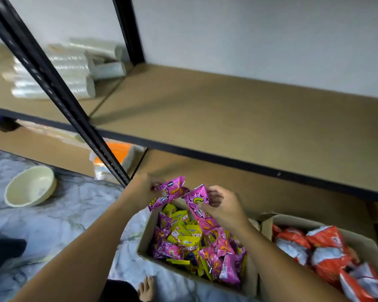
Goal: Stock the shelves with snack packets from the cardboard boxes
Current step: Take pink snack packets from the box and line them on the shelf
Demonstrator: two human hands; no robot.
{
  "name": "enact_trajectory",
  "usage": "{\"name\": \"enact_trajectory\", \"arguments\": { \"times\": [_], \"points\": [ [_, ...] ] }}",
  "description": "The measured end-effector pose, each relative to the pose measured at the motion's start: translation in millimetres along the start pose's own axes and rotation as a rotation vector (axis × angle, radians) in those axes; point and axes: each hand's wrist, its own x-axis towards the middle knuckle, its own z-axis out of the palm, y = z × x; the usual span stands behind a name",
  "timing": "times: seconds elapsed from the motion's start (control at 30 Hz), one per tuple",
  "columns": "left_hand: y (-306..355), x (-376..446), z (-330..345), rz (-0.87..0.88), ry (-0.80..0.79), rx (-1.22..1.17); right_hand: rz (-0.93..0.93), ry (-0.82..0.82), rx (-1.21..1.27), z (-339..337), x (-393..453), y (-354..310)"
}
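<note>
My left hand point(140, 189) grips a pink snack packet point(169, 191) just above the far edge of a cardboard box point(147, 231). Beside it my right hand point(224, 207) pinches a second pink packet point(198, 202) over the same box. That box holds several pink and yellow packets point(188, 243). To its right a second cardboard box point(358, 238) holds several red and white packets point(323, 249). Beyond the hands run two brown shelf boards: a lower shelf point(271, 192) and a bare upper shelf point(227, 118).
A black slanted shelf post point(59, 90) crosses in front on the left. Clear wrapped rolls point(74, 68) lie on the left upper shelf, and an orange and white pack point(114, 158) on the left lower one. A cream bowl point(31, 186) sits on the marble-patterned floor. A bare foot point(146, 288) shows at the bottom.
</note>
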Motion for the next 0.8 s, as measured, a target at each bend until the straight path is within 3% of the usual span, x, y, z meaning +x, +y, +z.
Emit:
{"name": "enact_trajectory", "arguments": {
  "times": [0.43, 0.8],
  "points": [
    [156.2, -46.9, -311.6, 0.153, 0.067, 0.159, -0.368, -0.058, -0.268, -130.8, -33.8, -343.8],
    [239.0, -37.5, -459.3, 0.251, 0.174, 0.164, -0.617, -0.014, -0.435, -187.9, -20.1, -501.4]
  ]
}}
